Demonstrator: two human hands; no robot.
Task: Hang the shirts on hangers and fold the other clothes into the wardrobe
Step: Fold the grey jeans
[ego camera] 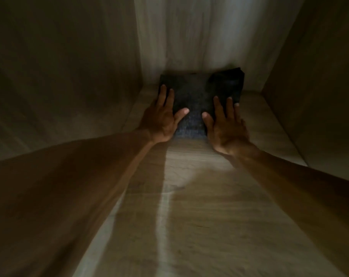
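A dim wardrobe compartment of pale wood-grain board fills the view. Its long shelf (189, 206) runs away from the camera to a lighter back panel (189, 37), with side walls closing in on both sides. At the far end of the shelf, close against the back panel, lies a folded dark grey speckled garment (195, 96). A blacker folded piece (227, 82) sits at its right rear corner; whether that is a separate garment or part of the same one cannot be told in this light. The hands are apart and flat, gripping nothing. The left hand (163, 118) rests with straight fingers on the garment's left edge and the right hand (226, 128) on its right side, thumbs pointing in toward each other. The step in hand looks like stowing a folded item, pressing it square at the back of the shelf, and it appears nearly done. The next move probably calls for lifting both palms straight off so the fold is not dragged open, then drawing the arms out of the narrow compartment to fetch the next piece of clothing.
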